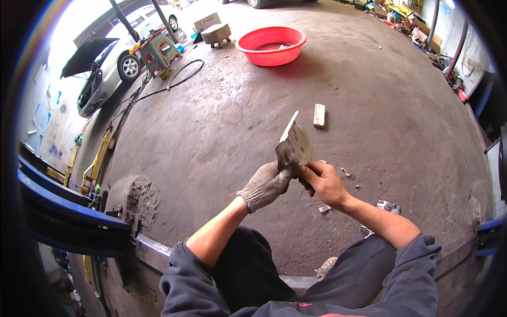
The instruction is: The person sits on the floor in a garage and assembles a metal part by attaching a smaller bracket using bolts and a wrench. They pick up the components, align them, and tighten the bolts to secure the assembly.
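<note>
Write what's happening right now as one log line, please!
left hand: gloved, gripping bent grey sheet | right hand: bare, at the sheet's lower edge | floor: pale block, red tub farther off

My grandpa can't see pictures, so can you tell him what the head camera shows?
A person's gloved left hand and bare right hand hold a thin, bent grey piece above a workshop floor. Beyond are a pale block and a red tub, with an open-hooded car at upper left.
</note>
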The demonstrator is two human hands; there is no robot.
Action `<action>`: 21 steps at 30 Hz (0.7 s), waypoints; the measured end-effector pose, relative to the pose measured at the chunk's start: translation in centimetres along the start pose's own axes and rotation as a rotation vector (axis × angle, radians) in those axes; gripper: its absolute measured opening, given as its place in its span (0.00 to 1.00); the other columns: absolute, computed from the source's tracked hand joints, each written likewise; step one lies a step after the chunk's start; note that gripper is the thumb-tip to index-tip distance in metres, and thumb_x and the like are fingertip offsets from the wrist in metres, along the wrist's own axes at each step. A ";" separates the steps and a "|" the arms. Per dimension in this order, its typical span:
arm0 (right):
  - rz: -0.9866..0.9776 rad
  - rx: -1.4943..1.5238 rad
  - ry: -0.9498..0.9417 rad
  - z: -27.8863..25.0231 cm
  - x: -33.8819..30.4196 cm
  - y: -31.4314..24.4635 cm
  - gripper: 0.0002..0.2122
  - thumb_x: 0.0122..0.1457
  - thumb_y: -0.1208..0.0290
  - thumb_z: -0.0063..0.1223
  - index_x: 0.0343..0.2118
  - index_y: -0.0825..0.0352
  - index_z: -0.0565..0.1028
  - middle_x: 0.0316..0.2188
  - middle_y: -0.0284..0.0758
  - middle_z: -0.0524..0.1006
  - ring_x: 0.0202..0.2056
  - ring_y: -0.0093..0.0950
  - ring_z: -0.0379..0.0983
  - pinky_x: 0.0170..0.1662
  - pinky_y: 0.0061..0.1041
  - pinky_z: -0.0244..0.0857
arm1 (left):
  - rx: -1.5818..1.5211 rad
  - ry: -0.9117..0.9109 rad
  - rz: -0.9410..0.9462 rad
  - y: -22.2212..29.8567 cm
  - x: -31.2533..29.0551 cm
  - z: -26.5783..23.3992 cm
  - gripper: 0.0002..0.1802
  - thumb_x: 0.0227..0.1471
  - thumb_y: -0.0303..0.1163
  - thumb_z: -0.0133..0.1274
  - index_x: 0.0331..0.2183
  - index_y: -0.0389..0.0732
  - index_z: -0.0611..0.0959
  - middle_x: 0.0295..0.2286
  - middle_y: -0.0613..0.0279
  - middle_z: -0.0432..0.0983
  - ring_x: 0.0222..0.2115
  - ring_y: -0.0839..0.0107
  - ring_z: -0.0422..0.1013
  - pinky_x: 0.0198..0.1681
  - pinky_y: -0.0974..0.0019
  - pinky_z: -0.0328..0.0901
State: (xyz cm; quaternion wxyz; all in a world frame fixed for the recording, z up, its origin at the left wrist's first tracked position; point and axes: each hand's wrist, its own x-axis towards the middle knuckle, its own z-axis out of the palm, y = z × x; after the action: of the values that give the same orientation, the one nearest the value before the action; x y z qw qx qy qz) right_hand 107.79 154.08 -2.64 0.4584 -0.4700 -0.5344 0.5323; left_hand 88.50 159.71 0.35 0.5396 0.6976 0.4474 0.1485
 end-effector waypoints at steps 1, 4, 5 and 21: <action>0.009 -0.014 0.030 0.2 -0.1 -0.1 0.17 0.71 0.61 0.46 0.29 0.69 0.74 0.21 0.28 0.70 0.21 0.17 0.64 0.23 0.22 0.61 | 0.006 0.007 0.002 0.2 -0.1 -0.1 0.28 0.65 0.55 0.45 0.34 0.37 0.82 0.18 0.69 0.68 0.20 0.79 0.62 0.24 0.67 0.60; 0.077 0.071 0.047 0.9 -0.1 -0.2 0.17 0.71 0.62 0.46 0.28 0.69 0.73 0.21 0.28 0.71 0.20 0.17 0.63 0.23 0.22 0.61 | 0.076 0.014 0.010 -0.1 -0.1 -0.3 0.27 0.65 0.53 0.45 0.38 0.36 0.81 0.22 0.58 0.73 0.24 0.67 0.69 0.30 0.60 0.65; 0.118 0.199 0.054 1.3 -0.1 0.0 0.17 0.71 0.61 0.47 0.28 0.68 0.74 0.21 0.28 0.71 0.20 0.17 0.63 0.22 0.21 0.60 | 0.108 0.013 0.013 -0.2 -0.2 -0.4 0.27 0.65 0.52 0.44 0.40 0.36 0.80 0.24 0.52 0.76 0.26 0.62 0.72 0.33 0.57 0.67; -0.086 0.152 0.049 1.9 -0.2 -0.4 0.16 0.72 0.59 0.45 0.30 0.66 0.70 0.20 0.23 0.66 0.18 0.13 0.56 0.20 0.18 0.50 | -0.014 0.073 -0.001 0.5 -1.1 -0.3 0.28 0.65 0.54 0.45 0.38 0.35 0.80 0.21 0.57 0.73 0.25 0.68 0.69 0.32 0.58 0.66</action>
State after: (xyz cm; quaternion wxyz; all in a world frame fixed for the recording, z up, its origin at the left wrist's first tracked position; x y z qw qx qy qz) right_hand 105.88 153.65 -2.23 0.5279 -0.4234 -0.5007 0.5397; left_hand 87.92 159.01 1.21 0.5279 0.6876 0.4662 0.1764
